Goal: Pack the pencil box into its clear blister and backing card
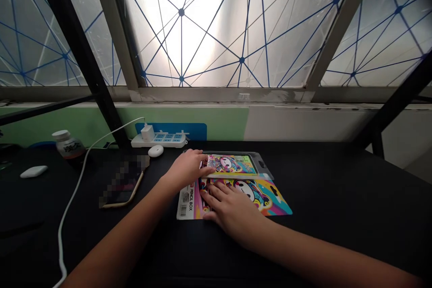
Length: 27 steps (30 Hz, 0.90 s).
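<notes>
A colourful pencil box (232, 165) with a cartoon character lies within or on a clear plastic cover (265, 168) on the black table. My left hand (187, 168) is closed around its left end, the thumb at the near side and the fingers at the far side. Nearer to me lies a bright printed backing card (276, 202), marked "PENCIL BOX" beside a barcode at its left. My right hand (236, 216) rests flat on this card, fingers spread and pointing up-left, hiding part of the print. Whether the cover and card are joined is unclear.
Left of my hands are a phone-like item (124, 184), partly blurred out, and a white earbud case (155, 151). Behind them stands a power strip (158, 139) with a white cable (83, 162). A bottle (69, 146) and a white object (33, 171) are farther left.
</notes>
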### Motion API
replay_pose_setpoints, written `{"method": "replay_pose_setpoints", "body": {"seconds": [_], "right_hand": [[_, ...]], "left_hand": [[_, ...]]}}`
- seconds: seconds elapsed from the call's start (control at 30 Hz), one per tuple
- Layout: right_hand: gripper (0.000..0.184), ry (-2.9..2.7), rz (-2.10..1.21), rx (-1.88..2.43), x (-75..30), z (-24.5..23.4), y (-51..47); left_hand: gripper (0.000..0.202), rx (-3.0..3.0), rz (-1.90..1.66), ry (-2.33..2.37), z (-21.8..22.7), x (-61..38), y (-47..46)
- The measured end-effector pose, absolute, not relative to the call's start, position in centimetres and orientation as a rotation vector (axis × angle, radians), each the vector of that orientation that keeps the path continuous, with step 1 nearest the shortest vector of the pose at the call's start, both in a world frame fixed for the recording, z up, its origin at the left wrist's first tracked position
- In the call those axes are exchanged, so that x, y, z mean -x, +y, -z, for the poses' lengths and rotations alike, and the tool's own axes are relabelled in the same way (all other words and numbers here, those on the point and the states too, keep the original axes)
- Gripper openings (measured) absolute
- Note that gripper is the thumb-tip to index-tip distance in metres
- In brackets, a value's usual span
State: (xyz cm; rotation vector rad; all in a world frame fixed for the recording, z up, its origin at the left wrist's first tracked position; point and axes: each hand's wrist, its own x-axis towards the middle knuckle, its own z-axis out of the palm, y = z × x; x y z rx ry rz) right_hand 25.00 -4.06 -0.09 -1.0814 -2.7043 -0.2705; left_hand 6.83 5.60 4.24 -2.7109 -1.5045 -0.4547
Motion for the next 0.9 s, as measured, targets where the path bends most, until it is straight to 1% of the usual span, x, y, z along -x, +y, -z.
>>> {"method": "replay_pose_setpoints", "body": {"seconds": [0.13, 0.23, 0.33, 0.37, 0.4, 0.5, 0.57, 0.6, 0.8, 0.9], "right_hand": [[0.051, -2.694, 0.224, 1.07, -25.2, 0.2, -2.7], [0.05, -2.669, 0.134, 1.021, -25.7, -0.6, -3.0], [0.031, -2.61, -0.075, 0.862, -27.2, -2.3, -2.6], [0.032, -2.555, -0.12, 0.828, -28.0, -3.0, -2.1], [0.036, -2.474, -0.124, 0.841, -28.9, -3.6, -1.4], [0.038, -2.296, -0.001, 1.055, -32.0, -4.9, 1.7], [0.036, -2.368, -0.118, 1.238, -33.8, -5.0, 4.2], [0.038, -2.436, -0.176, 1.3, -34.5, -4.9, 5.4], [0.058, -2.657, -0.294, 1.336, -35.5, -5.2, 10.1], [0.059, -2.731, -0.325, 1.356, -34.9, -6.0, 11.4]], "left_hand": [[0.047, 2.682, 0.453, -1.502, -3.6, -6.6, 5.5], [0.046, 2.666, 0.442, -1.501, -3.6, -6.7, 5.3], [0.045, 2.648, 0.427, -1.499, -3.8, -6.8, 5.0], [0.045, 2.641, 0.424, -1.497, -3.9, -6.8, 4.9], [0.045, 2.633, 0.423, -1.494, -3.9, -6.8, 4.8], [0.047, 2.621, 0.442, -1.498, -3.9, -6.7, 4.5], [0.05, 2.623, 0.459, -1.508, -3.9, -6.5, 4.5], [0.051, 2.623, 0.467, -1.514, -3.8, -6.5, 4.5], [0.055, 2.628, 0.51, -1.54, -3.3, -6.3, 5.0], [0.054, 2.633, 0.549, -1.538, -2.9, -6.3, 5.2]]}}
